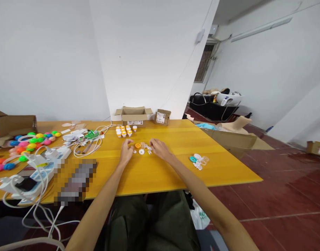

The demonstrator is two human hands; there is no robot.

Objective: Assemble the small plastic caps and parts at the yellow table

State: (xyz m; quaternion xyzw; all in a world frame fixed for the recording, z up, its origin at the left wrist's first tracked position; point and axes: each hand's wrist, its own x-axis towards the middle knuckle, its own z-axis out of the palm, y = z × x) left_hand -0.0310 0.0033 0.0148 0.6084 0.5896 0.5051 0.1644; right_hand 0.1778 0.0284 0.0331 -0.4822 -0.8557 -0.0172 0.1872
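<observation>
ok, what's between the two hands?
Head view: an orange round part, a translucent piece, a white disc, a small white part and white openwork pieces lie between the left hand and the right hand.

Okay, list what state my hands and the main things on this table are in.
Left hand, fingers bent, grip unclear.
Right hand, fingers curled, grip unclear.
Orange piece, lying between the hands.
White disc, lying flat.
Teal disc, lying to the right.
Orange-and-white jars, grouped together.
Large cardboard box, open, flaps spread.
Small cardboard box, top unclear.
Left cardboard box, open.
Power strip, plugs inserted.
Phone, blurred, cable attached.
</observation>
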